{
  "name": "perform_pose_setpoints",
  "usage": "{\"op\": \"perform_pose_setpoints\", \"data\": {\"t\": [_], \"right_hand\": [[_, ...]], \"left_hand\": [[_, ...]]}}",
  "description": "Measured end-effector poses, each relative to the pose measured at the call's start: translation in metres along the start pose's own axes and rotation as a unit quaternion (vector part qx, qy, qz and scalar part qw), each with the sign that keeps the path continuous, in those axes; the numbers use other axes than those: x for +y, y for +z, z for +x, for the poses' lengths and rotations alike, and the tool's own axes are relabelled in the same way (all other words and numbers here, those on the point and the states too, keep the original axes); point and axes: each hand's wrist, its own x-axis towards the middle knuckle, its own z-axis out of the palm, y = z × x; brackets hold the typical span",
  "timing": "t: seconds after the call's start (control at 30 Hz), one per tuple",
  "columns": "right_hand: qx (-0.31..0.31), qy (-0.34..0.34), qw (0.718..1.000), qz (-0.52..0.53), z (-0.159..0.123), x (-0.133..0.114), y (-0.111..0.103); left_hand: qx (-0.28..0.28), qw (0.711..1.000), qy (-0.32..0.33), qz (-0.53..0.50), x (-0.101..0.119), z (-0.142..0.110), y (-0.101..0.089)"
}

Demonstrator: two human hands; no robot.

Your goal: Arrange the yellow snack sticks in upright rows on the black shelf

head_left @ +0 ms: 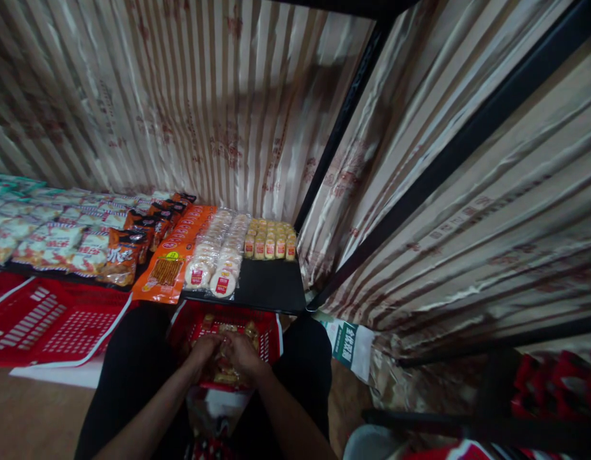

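Between my knees stands a red plastic basket [275, 329] holding several small yellowish wrapped snack packs [252, 329]. My left hand [205, 351] and my right hand [242, 352] are close together inside it, among the packs. The fingers of both are curled inward; what they hold is hidden by the hands and the dim light. On the black shelf [271, 281] just beyond the basket, small yellow snack packs [270, 241] with red labels stand in tidy rows at the right end. Left of them lie two rows of round white crackers [223, 281] in clear wrappers.
Orange snack bags [163, 271], brown bags [120, 255] and white bags [50, 243] line the shelf leftward. Another red basket [79, 319] sits below at left. Black frame posts [343, 128] and a striped curtain [218, 108] enclose the back and right.
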Motion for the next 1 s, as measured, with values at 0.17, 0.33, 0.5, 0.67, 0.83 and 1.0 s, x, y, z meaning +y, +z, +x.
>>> {"op": "perform_pose_setpoints", "data": {"t": [0.17, 0.33, 0.5, 0.67, 0.83, 1.0], "right_hand": [[0.012, -0.010, 0.998, -0.055, -0.005, -0.011, -0.017], [0.072, 0.007, 0.996, -0.043, -0.005, -0.013, -0.025], [0.137, 0.022, 0.990, 0.007, -0.002, -0.007, -0.030], [0.178, 0.039, 0.980, 0.075, 0.000, -0.005, -0.034], [0.206, 0.054, 0.971, 0.108, 0.001, -0.006, -0.037], [0.217, 0.053, 0.966, 0.133, 0.003, -0.004, -0.036]], "left_hand": [[-0.057, 0.997, 0.027, -0.038, 0.010, -0.005, 0.002], [-0.070, 0.997, 0.036, -0.027, 0.025, -0.013, 0.005], [-0.107, 0.992, 0.065, -0.020, 0.028, -0.016, 0.007], [-0.129, 0.989, 0.068, 0.011, 0.020, -0.014, 0.010], [-0.158, 0.982, 0.082, 0.056, 0.016, -0.016, 0.012], [-0.182, 0.977, 0.079, 0.082, 0.021, -0.026, 0.014]]}}
